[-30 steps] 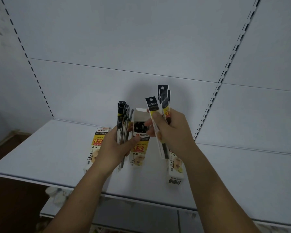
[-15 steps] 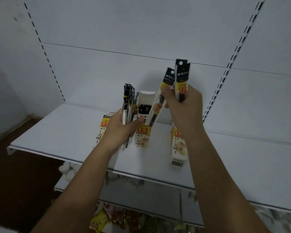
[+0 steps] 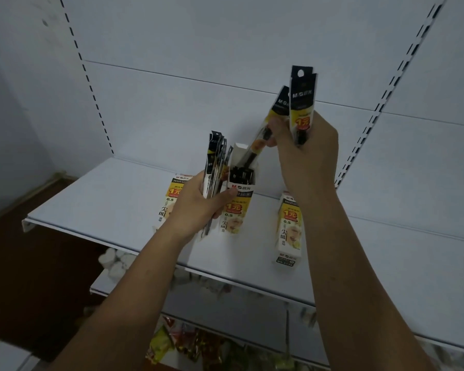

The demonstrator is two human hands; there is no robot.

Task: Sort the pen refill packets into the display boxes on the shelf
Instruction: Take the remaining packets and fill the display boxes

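Three white-and-yellow display boxes stand on the white shelf (image 3: 105, 199). The middle box (image 3: 237, 207) is open at the top with dark refills inside. My left hand (image 3: 198, 203) grips a bundle of refill packets (image 3: 214, 167) upright, just left of that box, thumb against its front. My right hand (image 3: 306, 153) is above and right of the box. It holds one packet (image 3: 302, 103) upright and a second packet (image 3: 263, 135) tilted, its lower end in the box's opening. The left box (image 3: 174, 194) is partly hidden behind my left hand. The right box (image 3: 289, 228) lies closed.
Slotted uprights (image 3: 386, 89) run up the white back panel. A lower shelf (image 3: 225, 306) sticks out below, with colourful packets (image 3: 188, 344) beneath it. White crumpled items (image 3: 113, 259) lie under the shelf's left edge. Dark floor (image 3: 24, 277) is at the left.
My right hand rose and moved right, then tipped one packet down into the open middle box. The left hand kept its bundle beside the box. The camera moved closer.
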